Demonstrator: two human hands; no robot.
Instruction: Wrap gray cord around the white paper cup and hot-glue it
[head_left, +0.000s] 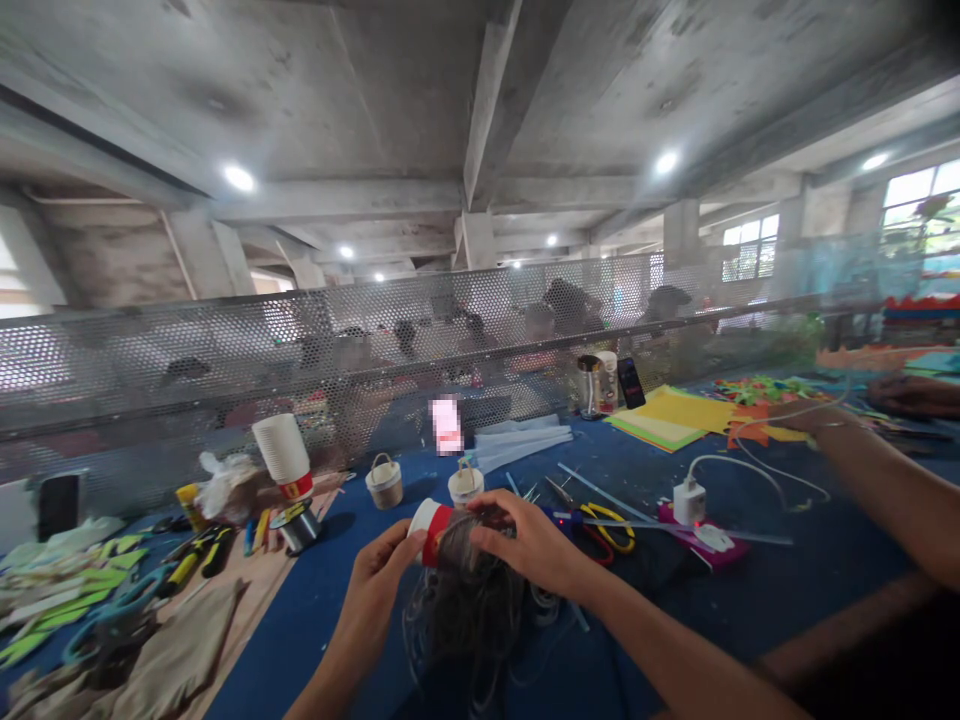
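Red-and-white cup [433, 530] tipped on its side between your hands

Your left hand [379, 567] grasps the cup, with the thumb laid along its near side and the fingers behind. From that hand the cup lies up and to the right, directly at the fingertips. Its long axis runs roughly crosswise, left to right: the white end points toward your left and away from you, while the red part points toward your right hand [529, 545]. You cannot tell from here whether the white end is the mouth or the base.

Dark strands [476, 620] drape over the right part of the cup and hang in a loose tangle below it, toward you. Your right hand comes in from the other side, its fingers curved over those strands. Whether it pinches them or merely rests on them, the blur does not tell. Of the two, your left hand is the nearer to the cup, plainly touching it; the strands lie between your right fingers and the red wall.

Beyond the cup, two small handled baskets stand on the blue tabletop [304, 610], the right basket [466, 487] just behind it and the left basket [385, 487] a little farther off. Yellow-handled scissors [628, 541] lie past your right wrist.
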